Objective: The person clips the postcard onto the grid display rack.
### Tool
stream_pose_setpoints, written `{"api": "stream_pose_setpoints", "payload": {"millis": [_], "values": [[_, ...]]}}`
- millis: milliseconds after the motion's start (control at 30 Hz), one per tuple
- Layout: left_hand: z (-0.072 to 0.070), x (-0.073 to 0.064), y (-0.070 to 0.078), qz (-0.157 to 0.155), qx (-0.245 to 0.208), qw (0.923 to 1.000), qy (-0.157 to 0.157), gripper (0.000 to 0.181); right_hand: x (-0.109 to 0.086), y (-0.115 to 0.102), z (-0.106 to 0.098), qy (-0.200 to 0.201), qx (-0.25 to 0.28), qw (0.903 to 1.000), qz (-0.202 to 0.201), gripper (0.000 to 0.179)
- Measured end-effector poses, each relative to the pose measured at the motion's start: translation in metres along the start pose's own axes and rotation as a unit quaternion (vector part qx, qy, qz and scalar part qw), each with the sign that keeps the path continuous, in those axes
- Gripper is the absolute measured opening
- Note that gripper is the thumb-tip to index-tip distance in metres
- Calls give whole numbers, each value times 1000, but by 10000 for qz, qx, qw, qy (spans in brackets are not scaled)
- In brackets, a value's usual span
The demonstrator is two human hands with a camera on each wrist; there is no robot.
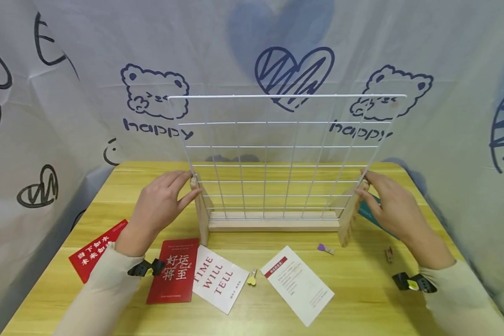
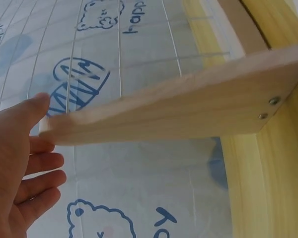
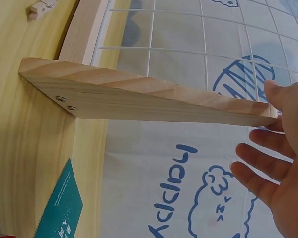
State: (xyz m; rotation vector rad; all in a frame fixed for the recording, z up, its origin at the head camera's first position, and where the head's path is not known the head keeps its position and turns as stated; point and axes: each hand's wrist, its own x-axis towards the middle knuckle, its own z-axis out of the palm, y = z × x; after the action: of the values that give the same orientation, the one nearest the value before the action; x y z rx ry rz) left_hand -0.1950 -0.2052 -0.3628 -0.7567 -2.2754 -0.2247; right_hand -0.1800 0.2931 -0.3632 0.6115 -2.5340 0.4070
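A white wire grid panel (image 1: 265, 146) stands upright, leaning back slightly, in a wooden stand (image 1: 273, 226). My left hand (image 1: 159, 200) pinches the upper end of the stand's left side board (image 2: 164, 109) between thumb and forefinger. On the opposite side, my right hand (image 1: 395, 205) holds the top of the right side board (image 3: 154, 101) the same way. In both wrist views the other fingers hang loosely off the wood. Two screws show near the foot of each board.
In front of the stand lie two red cards (image 1: 174, 270) (image 1: 96, 249), two white cards (image 1: 220, 278) (image 1: 297, 285) and small clips, one yellow (image 1: 252, 277), one purple (image 1: 325, 248), one reddish (image 1: 388, 254). A teal card (image 3: 62, 203) lies beyond the right board. Printed cloth (image 1: 218, 56) hangs behind the table.
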Motion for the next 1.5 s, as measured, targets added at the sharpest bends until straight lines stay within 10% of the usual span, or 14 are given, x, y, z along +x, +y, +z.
{"api": "stream_pose_setpoints", "payload": {"millis": [700, 1167, 1500], "values": [[5, -6, 46, 629, -742, 9951, 188, 63, -28, -8, 4, 1163, 267, 9903, -705, 61], [33, -13, 90, 372, -1607, 9800, -1117, 58, -50, -21, 38, 529, 1053, 9919, -479, 44], [54, -22, 119, -94, -1966, 9479, -2504, 63, -60, -32, 66, -354, 1462, 9885, -184, 46]]}}
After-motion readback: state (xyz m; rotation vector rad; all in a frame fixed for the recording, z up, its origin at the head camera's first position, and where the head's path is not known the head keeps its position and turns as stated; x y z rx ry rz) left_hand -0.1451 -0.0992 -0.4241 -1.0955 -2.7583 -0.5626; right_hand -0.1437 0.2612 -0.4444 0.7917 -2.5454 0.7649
